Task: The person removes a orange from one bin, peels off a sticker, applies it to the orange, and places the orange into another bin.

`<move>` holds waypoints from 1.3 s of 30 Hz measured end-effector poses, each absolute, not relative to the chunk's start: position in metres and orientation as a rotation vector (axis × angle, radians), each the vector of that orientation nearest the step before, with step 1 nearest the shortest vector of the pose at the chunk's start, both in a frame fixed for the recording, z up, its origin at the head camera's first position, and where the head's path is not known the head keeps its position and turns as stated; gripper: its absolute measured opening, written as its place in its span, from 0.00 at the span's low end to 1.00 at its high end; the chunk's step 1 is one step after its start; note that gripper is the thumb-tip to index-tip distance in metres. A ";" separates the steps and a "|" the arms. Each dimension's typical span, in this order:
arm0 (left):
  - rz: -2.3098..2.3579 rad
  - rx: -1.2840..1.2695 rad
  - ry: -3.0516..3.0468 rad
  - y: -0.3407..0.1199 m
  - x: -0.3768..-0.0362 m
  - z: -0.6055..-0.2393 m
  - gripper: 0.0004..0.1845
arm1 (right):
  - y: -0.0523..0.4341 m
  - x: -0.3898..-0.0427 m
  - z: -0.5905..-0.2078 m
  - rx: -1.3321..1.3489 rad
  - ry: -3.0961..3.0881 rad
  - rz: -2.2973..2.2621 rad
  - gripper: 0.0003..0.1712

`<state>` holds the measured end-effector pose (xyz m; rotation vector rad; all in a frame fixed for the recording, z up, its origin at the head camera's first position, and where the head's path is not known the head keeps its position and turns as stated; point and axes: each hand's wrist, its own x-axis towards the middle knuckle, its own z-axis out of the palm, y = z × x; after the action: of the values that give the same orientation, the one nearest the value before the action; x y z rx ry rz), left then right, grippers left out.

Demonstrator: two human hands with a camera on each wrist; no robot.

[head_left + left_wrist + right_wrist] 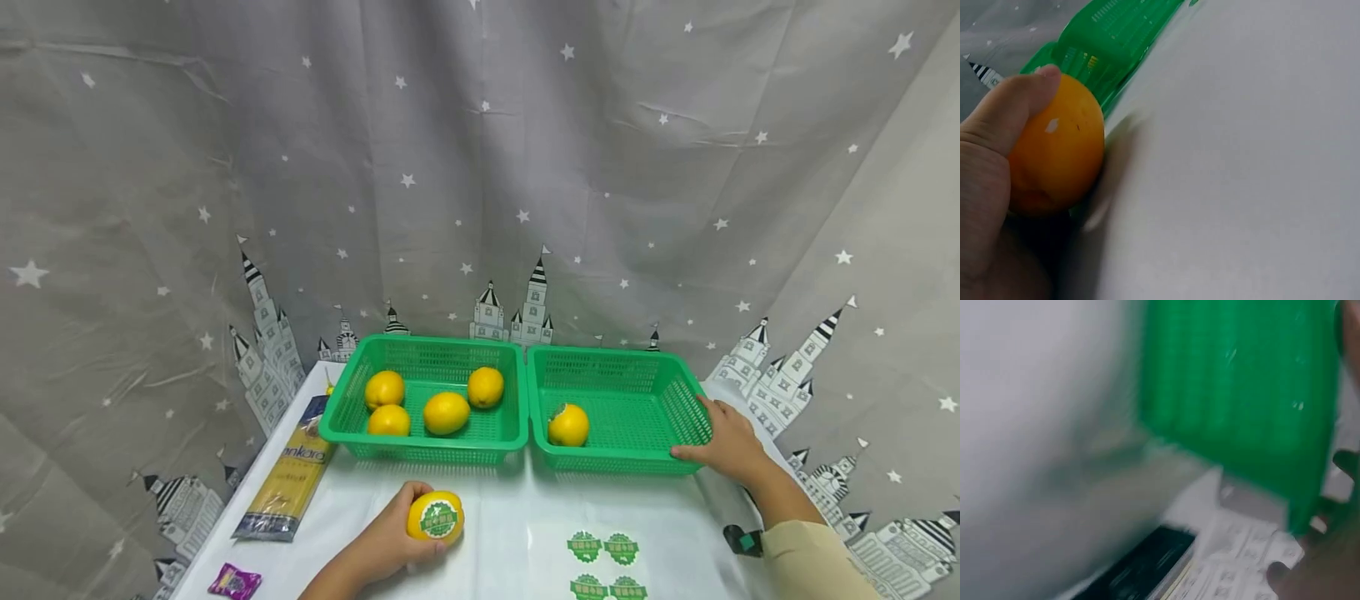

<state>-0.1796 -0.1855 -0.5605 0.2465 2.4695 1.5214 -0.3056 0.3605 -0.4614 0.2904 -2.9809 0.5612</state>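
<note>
My left hand [405,533] grips a yellow lemon [448,510] low over the white table, in front of the left basket. A round green-and-white sticker [438,518] faces up on this lemon. In the left wrist view the thumb [1029,94] lies along the orange-looking fruit [1063,147]. At the right, my right hand [727,442] holds the corner rim of the right green basket [615,455]. One lemon [570,427] with a pale patch at its upper left lies in that basket. The right wrist view shows the basket's side [1235,394] close up, blurred.
Several lemons [446,413] lie in the left green basket [427,447], side by side with the right one. Green stickers [584,547] lie on the table's front part. A pasta packet [288,479] and a small purple packet [235,581] lie left. A grey curtain [480,167] hangs behind.
</note>
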 end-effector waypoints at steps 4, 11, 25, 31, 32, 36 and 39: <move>1.533 0.267 2.473 -0.175 -0.184 -0.555 0.41 | 0.383 -0.312 -0.472 0.345 -3.059 0.594 0.72; 1.613 0.494 2.425 -0.130 -0.214 -0.497 0.37 | 0.380 -0.313 -0.463 0.296 -3.125 0.648 0.75; 0.925 0.606 2.929 -0.011 -0.401 -0.454 0.43 | 0.370 -0.320 -0.468 0.305 -3.165 0.807 0.77; 0.478 0.580 3.034 0.017 -0.430 -0.475 0.44 | 0.371 -0.317 -0.474 0.229 -3.193 0.885 0.77; 0.400 0.552 3.038 0.020 -0.433 -0.478 0.43 | 0.371 -0.317 -0.476 0.221 -3.196 0.902 0.77; 0.130 0.485 3.001 0.027 -0.439 -0.480 0.38 | 0.375 -0.316 -0.478 0.210 -3.194 0.925 0.77; 0.024 0.498 2.945 0.032 -0.440 -0.476 0.38 | 0.379 -0.317 -0.475 0.213 -3.184 0.908 0.76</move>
<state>-0.4399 0.0320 -0.4761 0.4980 2.9449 0.0244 -0.3173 0.3794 -0.4746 0.2126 -3.1844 0.9075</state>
